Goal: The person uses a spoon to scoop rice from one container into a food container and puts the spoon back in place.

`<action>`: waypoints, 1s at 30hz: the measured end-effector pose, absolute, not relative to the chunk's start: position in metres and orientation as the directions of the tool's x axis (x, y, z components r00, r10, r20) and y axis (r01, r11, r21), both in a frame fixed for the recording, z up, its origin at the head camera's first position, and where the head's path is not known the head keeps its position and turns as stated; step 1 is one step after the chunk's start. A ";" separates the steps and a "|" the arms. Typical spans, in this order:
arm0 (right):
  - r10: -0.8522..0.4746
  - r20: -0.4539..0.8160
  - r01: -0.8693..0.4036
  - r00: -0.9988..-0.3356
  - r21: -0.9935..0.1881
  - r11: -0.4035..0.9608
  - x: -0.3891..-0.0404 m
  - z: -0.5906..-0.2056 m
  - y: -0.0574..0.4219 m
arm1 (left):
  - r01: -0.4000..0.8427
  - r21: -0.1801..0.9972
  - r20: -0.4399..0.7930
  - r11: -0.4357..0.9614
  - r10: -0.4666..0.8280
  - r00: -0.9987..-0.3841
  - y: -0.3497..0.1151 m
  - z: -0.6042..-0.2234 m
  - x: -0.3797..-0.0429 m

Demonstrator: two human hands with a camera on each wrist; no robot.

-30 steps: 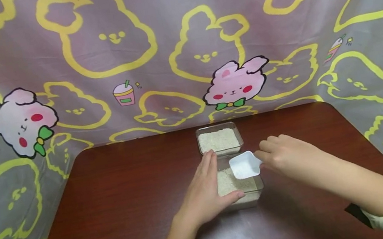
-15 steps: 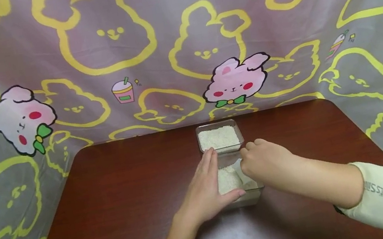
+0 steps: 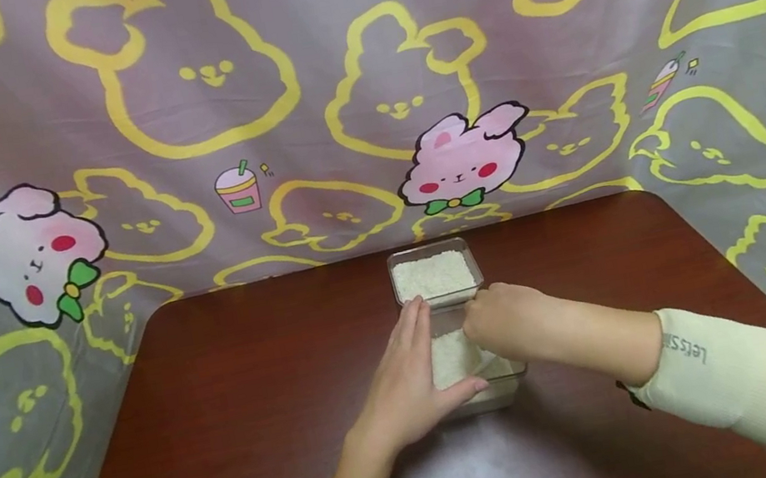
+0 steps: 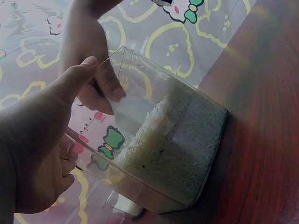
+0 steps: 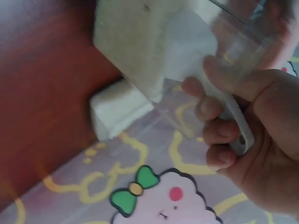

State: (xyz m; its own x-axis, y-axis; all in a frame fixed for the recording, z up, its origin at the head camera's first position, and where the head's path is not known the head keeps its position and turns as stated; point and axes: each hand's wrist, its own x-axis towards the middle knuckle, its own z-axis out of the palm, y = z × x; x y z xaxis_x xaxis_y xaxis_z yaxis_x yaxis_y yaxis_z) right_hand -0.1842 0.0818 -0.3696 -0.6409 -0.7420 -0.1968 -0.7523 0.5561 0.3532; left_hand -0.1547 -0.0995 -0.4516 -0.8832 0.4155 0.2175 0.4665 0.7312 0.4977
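Observation:
A clear rectangular container (image 3: 494,400) of white rice (image 3: 452,356) stands on the table before me. My left hand (image 3: 401,392) holds its left side, thumb over the near rim and fingers along the far part. From the right, my right hand (image 3: 511,323) reaches over the container. It grips the handle of a white scoop (image 5: 191,44), fingers curled round it in the right wrist view. The scoop's bowl dips into the rice, which slopes up against one wall in the left wrist view. In the head view the right hand mostly hides the scoop.
Just behind stands a second clear container (image 3: 477,270), also filled with rice. Both are on a dark reddish-brown table (image 3: 263,386). A patterned cloth curtain (image 3: 302,117) surrounds the table's back and sides.
My right hand has moved left over the near container, and the scoop has tipped down from above it into the rice. The left hand has stayed at the container's side.

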 end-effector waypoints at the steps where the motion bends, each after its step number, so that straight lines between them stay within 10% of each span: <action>1: -0.749 -0.195 -0.758 -0.634 0.352 0.550 -0.185 -0.372 0.083 | 0.466 0.500 0.217 0.729 0.416 -0.883 -0.099 -0.451 -0.155; 30: -0.777 0.487 -0.809 -0.400 0.211 0.549 -0.166 -0.412 0.133 | 0.454 0.493 0.207 0.742 0.407 -0.890 -0.099 -0.449 -0.152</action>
